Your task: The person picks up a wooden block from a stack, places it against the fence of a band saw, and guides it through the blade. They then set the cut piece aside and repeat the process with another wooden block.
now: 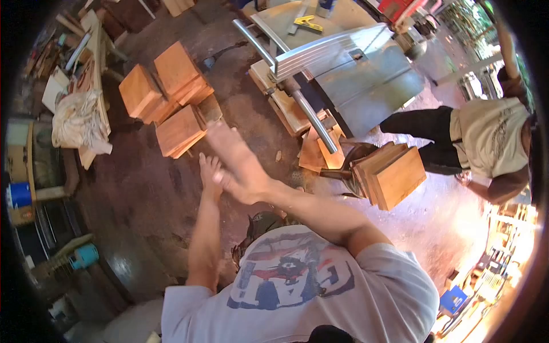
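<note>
My right hand [237, 163] reaches forward with its fingers stretched out flat, slightly blurred and holding nothing visible. Its fingertips overlap the edge of the nearest stack of wooden boards [179, 130] in this view. Close beside its palm, my left hand [211, 170] is raised with fingers apart and nothing in it. Two more stacks of reddish-brown boards stand just beyond: a left stack [139, 91] and a far stack [176, 66].
To the right is a table saw [366, 86] with a long metal fence [331, 50]. Boards are piled on a stool [394, 177] near another person [486, 134]. A cloth [80, 123] hangs over a workbench at left. Loose wood pieces [317, 153] lie below the saw.
</note>
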`<state>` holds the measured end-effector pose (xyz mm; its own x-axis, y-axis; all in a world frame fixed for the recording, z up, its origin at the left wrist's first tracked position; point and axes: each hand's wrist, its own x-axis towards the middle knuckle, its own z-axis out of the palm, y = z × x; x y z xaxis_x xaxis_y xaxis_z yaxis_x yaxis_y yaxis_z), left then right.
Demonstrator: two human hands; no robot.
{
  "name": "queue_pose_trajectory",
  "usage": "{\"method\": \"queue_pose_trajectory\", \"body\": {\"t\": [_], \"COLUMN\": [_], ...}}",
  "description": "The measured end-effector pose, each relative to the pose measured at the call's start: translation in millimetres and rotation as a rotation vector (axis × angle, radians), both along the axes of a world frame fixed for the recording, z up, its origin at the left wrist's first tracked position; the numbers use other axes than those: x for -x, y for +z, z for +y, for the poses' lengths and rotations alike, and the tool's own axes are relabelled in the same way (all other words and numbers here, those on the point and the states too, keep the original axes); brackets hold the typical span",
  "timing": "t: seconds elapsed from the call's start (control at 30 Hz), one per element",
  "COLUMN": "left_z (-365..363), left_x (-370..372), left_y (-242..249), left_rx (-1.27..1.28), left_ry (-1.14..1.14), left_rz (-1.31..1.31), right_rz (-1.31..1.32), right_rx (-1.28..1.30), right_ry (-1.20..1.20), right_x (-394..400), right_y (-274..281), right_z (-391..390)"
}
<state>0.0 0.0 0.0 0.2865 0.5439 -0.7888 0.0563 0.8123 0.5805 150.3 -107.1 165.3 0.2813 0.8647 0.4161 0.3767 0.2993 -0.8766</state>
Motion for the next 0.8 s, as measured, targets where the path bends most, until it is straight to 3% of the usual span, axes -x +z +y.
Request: {"method": "queue_pose_trajectory", "body": {"t": [0.07, 0.1, 0.13, 0.2, 0.23, 0.3, 0.37, 0.43, 0.47, 0.53, 0.6, 0.67, 0.73, 0.8], "left_z": [-39.2, -17.9, -40.8, -31.4, -30.8, -15.1, -9.4, -12.4, -7.5, -6.1, -10.0, -3.7, 2.8, 9.4], "left_x": [-4.0, -3.4, 9.0, -5.4, 28.1, 79.7, 128.9, 147.9, 146.1, 135.0, 87.1, 36.9, -1.3, -30.3], "left_y": [33.6, 69.0, 89.4, 105.0, 113.2, 98.3, 79.2, 73.8, 71.4, 60.9, 76.1, 84.5, 96.4, 110.0], "left_rx": [0.156, 0.145, 0.236, 0.195, 0.135, -0.070, -0.198, -0.198, -0.198, -0.210, -0.173, -0.277, -0.371, -0.443], "left_ry": [0.043, 0.059, 0.104, 0.061, 0.002, 0.017, 0.045, 0.068, 0.075, -0.044, -0.131, -0.375, -0.542, -0.665], "left_rz": [-0.247, -0.373, -0.486, -0.651, -0.586, -0.413, -0.187, 0.006, 0.101, 0.036, 0.060, 0.071, 0.070, 0.042], "right_rz": [-0.292, -0.289, -0.273, -0.401, -0.426, -0.159, -0.285, -0.361, -0.395, -0.573, -0.658, -0.470, -0.225, -0.144], "right_rx": [0.098, 0.112, 0.228, 0.407, 0.554, 0.888, 0.825, 0.626, 0.524, 0.450, 0.508, 0.998, 1.082, 1.129], "right_ry": [0.049, 0.024, 0.026, -0.126, -0.253, -0.126, -0.182, -0.354, -0.444, -0.759, -0.848, -0.735, -0.722, -0.677], "right_x": [20.1, 23.8, 34.8, -20.5, -26.9, -66.3, -76.9, -77.5, -79.4, -103.2, -146.9, -189.7, -217.3, -219.8], "right_y": [-47.1, -53.5, -64.5, -116.3, -137.7, -139.0, -147.7, -103.0, -76.0, -42.0, -42.6, -65.1, -70.3, -58.0], "right_z": [-13.9, 3.7, -19.9, -20.4, -43.1, -83.2, -132.8, -150.4, -150.0, -107.9, -51.1, 9.4, 31.1, 31.4]}}
